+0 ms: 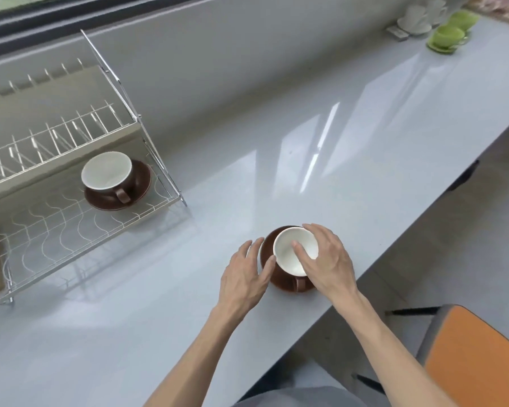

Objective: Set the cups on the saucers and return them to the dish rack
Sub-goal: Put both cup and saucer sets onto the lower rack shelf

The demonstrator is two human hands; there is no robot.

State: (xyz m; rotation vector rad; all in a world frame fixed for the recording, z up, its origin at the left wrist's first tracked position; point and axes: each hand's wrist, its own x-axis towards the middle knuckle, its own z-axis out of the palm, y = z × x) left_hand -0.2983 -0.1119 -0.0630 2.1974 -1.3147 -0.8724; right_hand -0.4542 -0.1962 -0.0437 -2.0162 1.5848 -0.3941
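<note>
R hand [329, 259] fingers clamped on cup [291, 245] over saucer [269, 259], L hand [244, 277] fingers apart at saucer edge

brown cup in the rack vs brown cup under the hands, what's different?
The rack cup stands on its saucer on the dish rack lower shelf, untouched; the counter cup sits on the counter, gripped at the rim by the right hand, thumb inside. The left hand touches the counter cup's saucer; the rack saucer is free. Both are brown outside, white inside, upright, handles toward the camera.
</note>
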